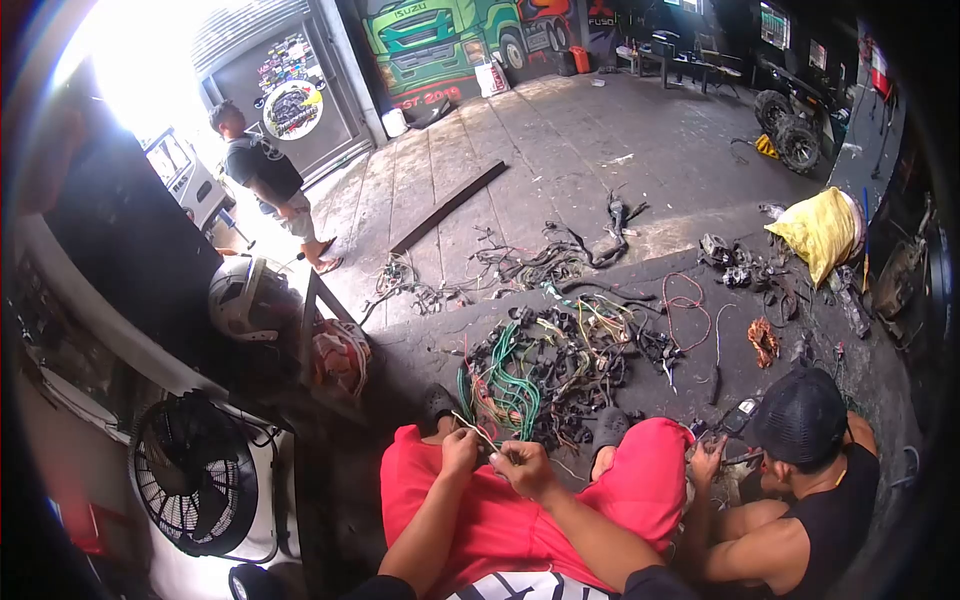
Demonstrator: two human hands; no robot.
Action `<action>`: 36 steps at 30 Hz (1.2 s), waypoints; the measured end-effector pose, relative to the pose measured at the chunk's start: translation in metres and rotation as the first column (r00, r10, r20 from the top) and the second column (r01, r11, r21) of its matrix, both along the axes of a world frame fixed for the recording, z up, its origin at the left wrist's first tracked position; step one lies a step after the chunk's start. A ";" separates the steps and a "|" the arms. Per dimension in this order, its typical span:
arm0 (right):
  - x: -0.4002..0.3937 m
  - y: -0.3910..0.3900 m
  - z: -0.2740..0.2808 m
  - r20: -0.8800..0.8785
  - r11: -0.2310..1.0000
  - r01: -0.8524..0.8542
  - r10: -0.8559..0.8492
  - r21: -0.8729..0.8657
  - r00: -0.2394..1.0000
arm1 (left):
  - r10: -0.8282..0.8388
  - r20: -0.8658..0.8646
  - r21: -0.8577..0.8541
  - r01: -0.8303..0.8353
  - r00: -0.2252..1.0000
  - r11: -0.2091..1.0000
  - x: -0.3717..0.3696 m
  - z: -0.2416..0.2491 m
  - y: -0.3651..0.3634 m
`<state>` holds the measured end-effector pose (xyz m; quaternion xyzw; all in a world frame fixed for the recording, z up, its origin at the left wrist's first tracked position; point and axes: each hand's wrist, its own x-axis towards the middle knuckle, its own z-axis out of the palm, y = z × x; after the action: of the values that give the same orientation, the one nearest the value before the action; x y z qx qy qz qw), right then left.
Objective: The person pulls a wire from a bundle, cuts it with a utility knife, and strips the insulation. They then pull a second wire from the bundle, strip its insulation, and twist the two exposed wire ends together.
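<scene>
My left hand is closed on a thin pale wire, above my red-clad lap. Close beside it, my right hand is also closed, gripping the same wire or a strand of it; the fingers partly hide what they hold. On the floor just beyond my feet lies a tangled heap of wiring harness with dark connectors. Green wires run along its left side. A loop of red wire rests at its far right.
A co-worker crouches at my right, handling parts. More harness and a long dark bar lie farther out. A yellow sack stands right; a fan and helmet are left. Another person stands near the doorway.
</scene>
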<state>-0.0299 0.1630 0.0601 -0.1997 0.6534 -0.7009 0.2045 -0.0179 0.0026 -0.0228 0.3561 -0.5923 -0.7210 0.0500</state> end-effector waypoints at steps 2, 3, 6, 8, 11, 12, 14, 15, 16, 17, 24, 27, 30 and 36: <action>-0.001 -0.003 -0.011 -0.009 1.000 0.001 -0.001 0.015 1.000 | -0.010 0.005 -0.016 0.010 1.000 1.000 -0.002 0.002 0.002; -0.001 -0.005 -0.015 -0.013 1.000 0.002 -0.001 0.023 1.000 | -0.022 0.006 0.007 0.022 1.000 1.000 -0.002 0.008 0.004; 0.000 -0.007 -0.022 -0.013 1.000 0.013 -0.013 0.020 1.000 | -0.039 0.010 0.058 0.039 0.999 0.998 -0.002 0.021 0.009; 0.000 -0.007 -0.021 -0.013 1.000 0.018 -0.018 0.015 1.000 | -0.029 0.015 0.067 0.028 0.999 0.997 -0.003 0.021 0.009; 0.000 -0.008 -0.016 -0.008 0.999 0.029 -0.029 0.016 1.000 | -0.027 -0.025 0.121 0.029 0.999 0.992 -0.002 0.023 0.007; 0.000 -0.009 -0.016 -0.008 0.999 0.032 -0.032 0.018 0.999 | -0.017 -0.024 0.135 0.020 1.000 0.991 -0.002 0.024 0.007; 0.000 -0.009 -0.016 -0.027 0.998 0.040 -0.038 0.051 0.999 | 0.006 -0.020 0.162 -0.003 1.000 0.987 -0.003 0.023 0.008; 0.000 -0.009 -0.017 -0.036 0.997 0.044 -0.041 0.066 0.998 | 0.012 -0.032 0.241 -0.004 0.999 0.970 -0.003 0.021 0.008; 0.000 -0.009 -0.018 -0.035 0.997 0.047 -0.045 0.059 0.998 | 0.019 -0.044 0.319 -0.004 0.999 0.948 -0.004 0.017 0.006; 0.000 -0.009 -0.020 -0.035 0.997 0.051 -0.049 0.051 0.998 | 0.026 -0.056 0.395 -0.001 0.998 0.919 -0.007 0.012 0.004; 0.002 -0.010 -0.021 -0.028 0.998 0.038 -0.036 0.058 0.999 | -0.065 -0.048 0.442 0.079 0.997 0.894 -0.004 -0.018 -0.010; -0.001 -0.009 -0.016 -0.204 0.989 0.108 -0.086 0.101 0.975 | -0.027 -0.110 0.488 0.078 0.994 0.869 -0.004 -0.019 -0.004; -0.003 -0.006 -0.006 -0.066 0.990 0.057 -0.049 0.131 0.997 | -0.085 0.006 0.269 0.081 0.996 0.960 -0.003 0.003 0.007; -0.002 -0.015 -0.012 0.010 0.996 0.088 -0.088 0.023 0.996 | -0.226 -0.022 0.147 0.227 0.974 0.963 0.001 0.006 0.004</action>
<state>-0.0324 0.1477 0.0484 -0.1645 0.6683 -0.7030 0.1793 -0.0173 0.0065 -0.0165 0.2869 -0.5736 -0.7651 -0.0577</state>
